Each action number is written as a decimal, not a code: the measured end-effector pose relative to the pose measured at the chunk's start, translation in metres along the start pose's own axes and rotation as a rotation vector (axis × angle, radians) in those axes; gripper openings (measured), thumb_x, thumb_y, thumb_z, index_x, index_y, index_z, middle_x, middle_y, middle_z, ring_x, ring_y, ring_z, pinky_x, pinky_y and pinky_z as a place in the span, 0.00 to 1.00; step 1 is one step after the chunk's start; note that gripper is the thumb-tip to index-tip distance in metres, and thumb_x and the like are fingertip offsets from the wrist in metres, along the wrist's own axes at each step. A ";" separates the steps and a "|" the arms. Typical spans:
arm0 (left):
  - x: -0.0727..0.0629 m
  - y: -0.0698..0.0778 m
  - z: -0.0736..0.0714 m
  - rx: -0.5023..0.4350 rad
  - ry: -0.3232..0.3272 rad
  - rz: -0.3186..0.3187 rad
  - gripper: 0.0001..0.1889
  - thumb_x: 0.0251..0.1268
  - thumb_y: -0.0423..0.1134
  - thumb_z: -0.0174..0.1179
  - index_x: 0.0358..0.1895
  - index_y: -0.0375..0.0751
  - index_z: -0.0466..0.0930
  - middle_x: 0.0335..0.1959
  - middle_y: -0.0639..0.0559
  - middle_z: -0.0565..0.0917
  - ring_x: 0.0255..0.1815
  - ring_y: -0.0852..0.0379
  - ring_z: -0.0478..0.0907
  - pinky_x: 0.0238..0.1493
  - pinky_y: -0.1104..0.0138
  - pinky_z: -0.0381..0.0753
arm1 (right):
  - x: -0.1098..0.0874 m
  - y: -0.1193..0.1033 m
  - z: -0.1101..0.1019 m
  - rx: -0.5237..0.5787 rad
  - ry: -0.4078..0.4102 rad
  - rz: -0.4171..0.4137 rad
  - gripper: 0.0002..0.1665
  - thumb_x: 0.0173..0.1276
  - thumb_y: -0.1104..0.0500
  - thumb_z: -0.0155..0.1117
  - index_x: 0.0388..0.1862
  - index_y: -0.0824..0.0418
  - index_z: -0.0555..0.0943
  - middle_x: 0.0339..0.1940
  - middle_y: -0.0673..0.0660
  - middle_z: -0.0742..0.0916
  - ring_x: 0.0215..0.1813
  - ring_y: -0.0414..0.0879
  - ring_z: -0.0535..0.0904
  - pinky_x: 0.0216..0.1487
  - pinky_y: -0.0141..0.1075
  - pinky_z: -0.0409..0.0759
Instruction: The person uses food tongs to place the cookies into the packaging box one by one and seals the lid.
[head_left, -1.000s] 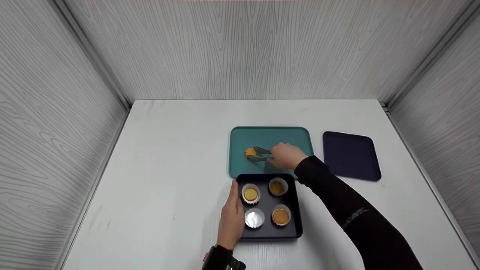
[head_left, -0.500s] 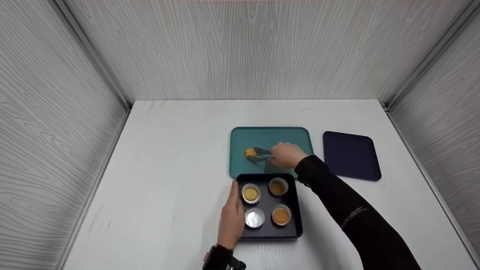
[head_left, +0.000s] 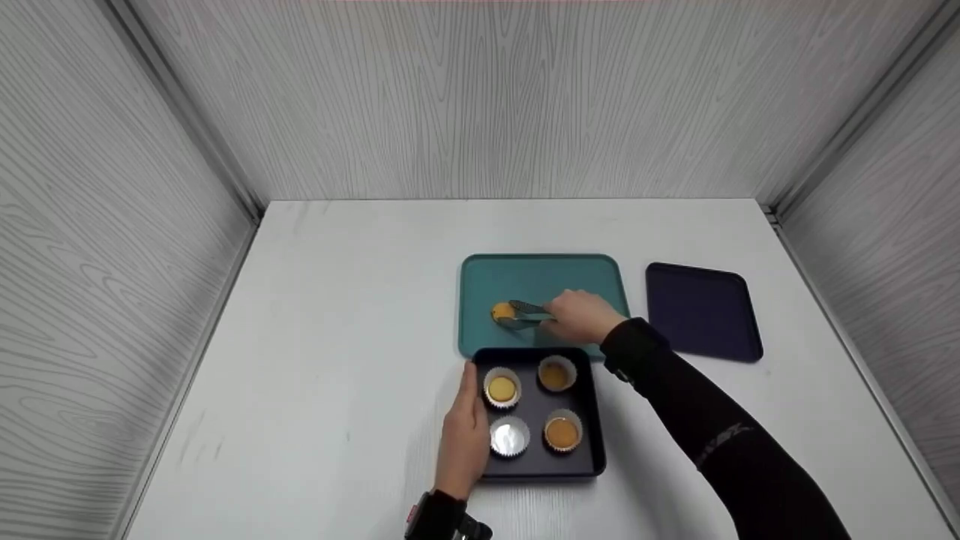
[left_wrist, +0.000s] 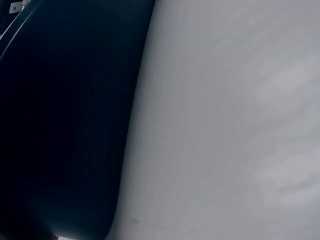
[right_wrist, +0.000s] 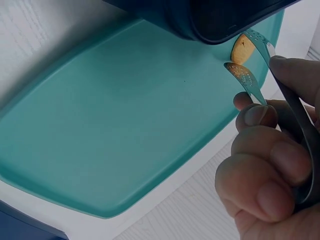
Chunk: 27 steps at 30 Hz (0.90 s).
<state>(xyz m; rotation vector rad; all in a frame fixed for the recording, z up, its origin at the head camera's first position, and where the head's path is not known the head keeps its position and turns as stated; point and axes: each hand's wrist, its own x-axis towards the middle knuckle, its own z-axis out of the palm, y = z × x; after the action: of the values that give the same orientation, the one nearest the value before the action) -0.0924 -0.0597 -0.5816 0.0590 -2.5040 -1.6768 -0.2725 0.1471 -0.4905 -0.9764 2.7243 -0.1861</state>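
Since the earlier frame, the right hand (head_left: 581, 316) and its metal tongs (head_left: 529, 307) shift slightly toward the person and to the right, and the small orange cake (head_left: 501, 312) shifts with them. The right hand's fingers curl round the tongs; the cake sits between the tips, over the teal tray (head_left: 480, 274). The left hand (head_left: 463, 442) lies with straight fingers along the left side of the dark tin (head_left: 533, 409), gripping nothing visibly. Progress looks well advanced: three pale cups (head_left: 561, 414) in the tin hold rounds, while the bare silver cup (head_left: 509, 436) at near left seems left to fill. Whether the tips pinch the cake firmly, or it is off the tray, is unclear. The far-right cup's contents are dim, and the left wrist view misses its hand
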 end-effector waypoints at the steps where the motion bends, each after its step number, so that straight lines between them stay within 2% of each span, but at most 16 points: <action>1: 0.000 0.000 0.000 0.001 0.001 0.002 0.29 0.84 0.32 0.41 0.83 0.40 0.51 0.83 0.48 0.56 0.81 0.53 0.54 0.78 0.55 0.58 | -0.001 0.001 0.000 0.002 -0.001 0.001 0.13 0.78 0.55 0.61 0.35 0.61 0.82 0.24 0.57 0.80 0.27 0.52 0.79 0.32 0.44 0.72; 6: 0.001 0.000 0.000 0.001 0.009 0.018 0.29 0.83 0.31 0.41 0.82 0.38 0.51 0.82 0.46 0.57 0.81 0.52 0.54 0.78 0.55 0.58 | -0.010 0.003 0.000 -0.001 -0.006 -0.002 0.13 0.78 0.54 0.60 0.37 0.62 0.83 0.24 0.57 0.81 0.29 0.53 0.81 0.34 0.46 0.77; 9: 0.001 0.000 0.000 -0.004 0.005 0.016 0.29 0.83 0.31 0.41 0.82 0.38 0.51 0.82 0.46 0.56 0.81 0.52 0.54 0.78 0.55 0.58 | -0.017 0.005 -0.002 -0.005 -0.003 -0.011 0.14 0.79 0.54 0.60 0.44 0.64 0.84 0.27 0.59 0.83 0.32 0.55 0.82 0.37 0.49 0.81; 13: 0.001 -0.001 -0.001 -0.004 -0.002 0.012 0.29 0.83 0.32 0.41 0.82 0.39 0.51 0.82 0.46 0.56 0.81 0.52 0.54 0.78 0.55 0.57 | -0.025 0.006 -0.006 0.007 0.018 -0.033 0.19 0.79 0.53 0.59 0.55 0.67 0.83 0.35 0.62 0.87 0.37 0.57 0.85 0.44 0.51 0.83; 17: 0.002 -0.002 -0.001 -0.006 -0.008 0.020 0.29 0.83 0.31 0.40 0.83 0.38 0.50 0.83 0.44 0.55 0.81 0.51 0.54 0.78 0.55 0.58 | -0.034 0.007 -0.009 0.011 0.077 -0.080 0.22 0.79 0.54 0.59 0.61 0.69 0.81 0.43 0.65 0.88 0.43 0.58 0.86 0.48 0.52 0.84; 19: 0.002 -0.003 -0.001 -0.008 -0.011 0.024 0.29 0.83 0.31 0.40 0.83 0.38 0.50 0.83 0.44 0.55 0.81 0.51 0.54 0.78 0.54 0.58 | -0.039 0.008 -0.010 0.007 0.113 -0.108 0.23 0.79 0.54 0.60 0.62 0.69 0.81 0.46 0.65 0.88 0.44 0.58 0.86 0.48 0.51 0.84; 27: 0.002 -0.003 -0.001 -0.014 -0.011 0.022 0.29 0.83 0.31 0.40 0.82 0.38 0.50 0.83 0.44 0.55 0.81 0.51 0.54 0.77 0.54 0.59 | -0.065 0.002 -0.014 0.001 0.176 -0.210 0.20 0.77 0.56 0.62 0.60 0.68 0.82 0.41 0.62 0.88 0.36 0.52 0.86 0.39 0.45 0.84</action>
<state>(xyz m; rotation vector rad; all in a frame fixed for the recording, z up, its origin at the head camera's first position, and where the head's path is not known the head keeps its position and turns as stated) -0.0945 -0.0624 -0.5840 0.0206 -2.4916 -1.6903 -0.2291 0.1908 -0.4652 -1.3027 2.7712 -0.3252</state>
